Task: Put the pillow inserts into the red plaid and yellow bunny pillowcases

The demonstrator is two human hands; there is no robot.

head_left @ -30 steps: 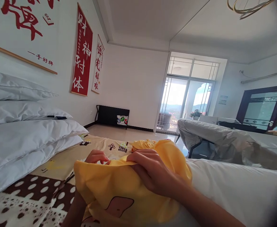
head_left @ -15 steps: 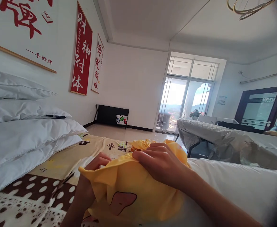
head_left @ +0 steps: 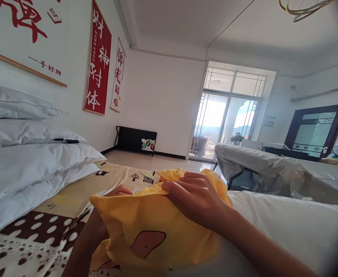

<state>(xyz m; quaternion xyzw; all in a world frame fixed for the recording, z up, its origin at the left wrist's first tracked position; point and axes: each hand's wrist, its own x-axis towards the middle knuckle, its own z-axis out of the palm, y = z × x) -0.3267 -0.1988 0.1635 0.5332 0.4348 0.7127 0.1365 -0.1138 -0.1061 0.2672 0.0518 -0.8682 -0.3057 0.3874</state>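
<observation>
Patterned blanket (head_left: 67, 194) spreads ahead; yellow cloth (head_left: 186, 238) bunches above it, beside white bedding (head_left: 287, 227). Your right hand (head_left: 194, 196) pinches its upper edge; your left hand (head_left: 118, 191) is mostly hidden, grip unclear. Uneven tension could let folds slip.

On the red scroll (head_left: 99, 61) we read 财神附体 in large white characters running downward, with a column of smaller ones beside them. The narrow white scroll (head_left: 117, 77) next to it shows us 牌光解难 in red. Low on the big poster (head_left: 10, 46) we make out 一手好牌. Lettering on the blanket (head_left: 79, 196) and the wall notice (head_left: 269, 121) is too small to read.
</observation>
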